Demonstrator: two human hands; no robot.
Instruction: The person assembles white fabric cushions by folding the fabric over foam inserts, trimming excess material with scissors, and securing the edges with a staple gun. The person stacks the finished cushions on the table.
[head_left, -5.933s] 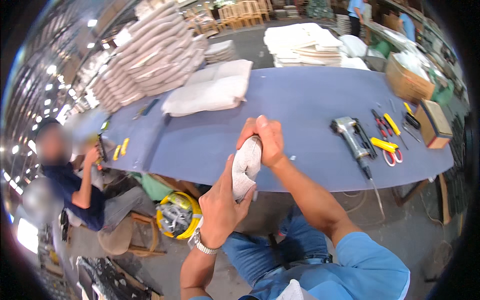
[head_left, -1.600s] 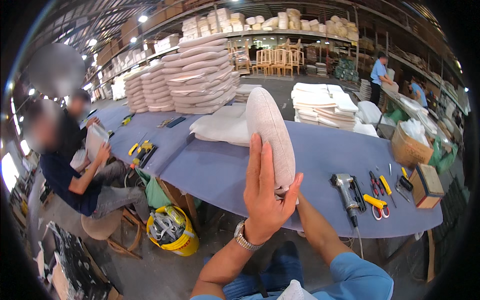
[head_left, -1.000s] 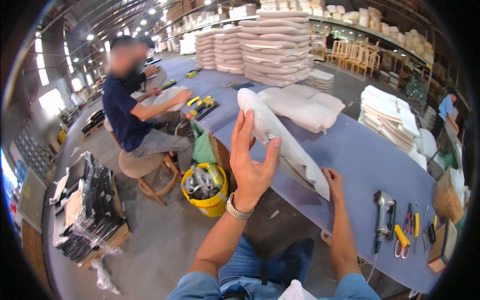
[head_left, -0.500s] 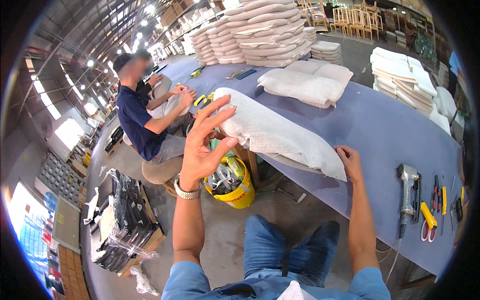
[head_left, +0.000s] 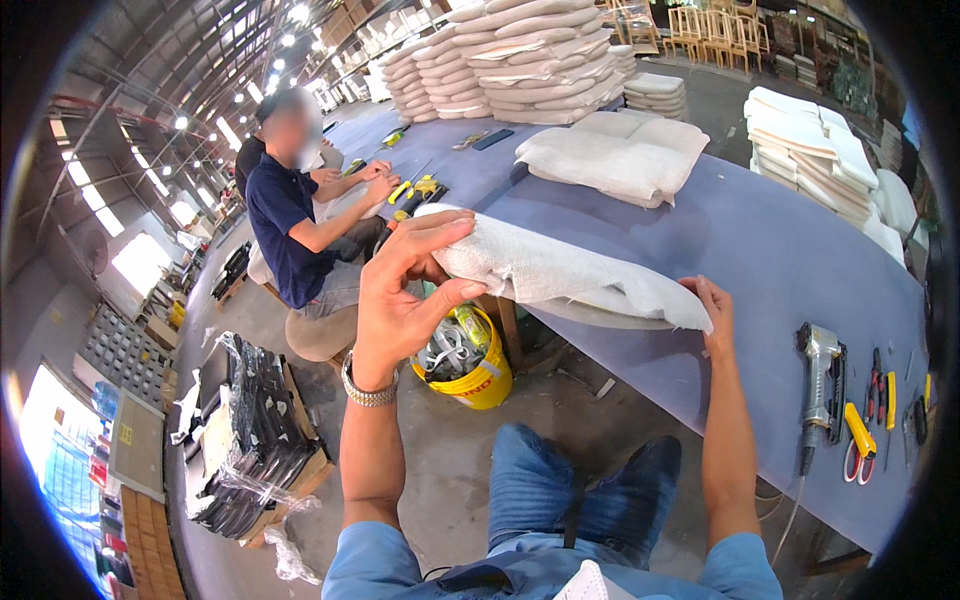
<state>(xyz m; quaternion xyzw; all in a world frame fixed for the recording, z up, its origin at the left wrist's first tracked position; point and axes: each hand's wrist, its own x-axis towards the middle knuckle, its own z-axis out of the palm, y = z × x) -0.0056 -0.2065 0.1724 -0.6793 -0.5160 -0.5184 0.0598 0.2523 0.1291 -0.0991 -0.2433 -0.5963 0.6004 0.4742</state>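
Observation:
A seat pad [head_left: 570,268] covered in off-white cloth is held up edge-on over the table's near edge. Its cloth is folded and loose along the lower side, with a ragged edge near the right end. My left hand [head_left: 408,290] grips the pad's left end, thumb below and fingers above. At the opposite end, my right hand [head_left: 714,318] pinches the corner between thumb and fingers. Beyond the pad, another off-white pad [head_left: 610,155] lies on the blue-grey table [head_left: 770,260].
An air stapler [head_left: 820,385] with a hose, scissors [head_left: 857,460] and several hand tools lie at right. Tall pad stacks [head_left: 540,65] stand at the back. A yellow bucket [head_left: 482,385] of scraps sits below; a co-worker [head_left: 290,215] sits at left. Wrapped black bundle [head_left: 250,440] on the floor.
The pad has tipped, its upper left part coming down so that it shows more edge-on. My right hand has shifted slightly right and up with its corner. The co-worker's head and hands have moved.

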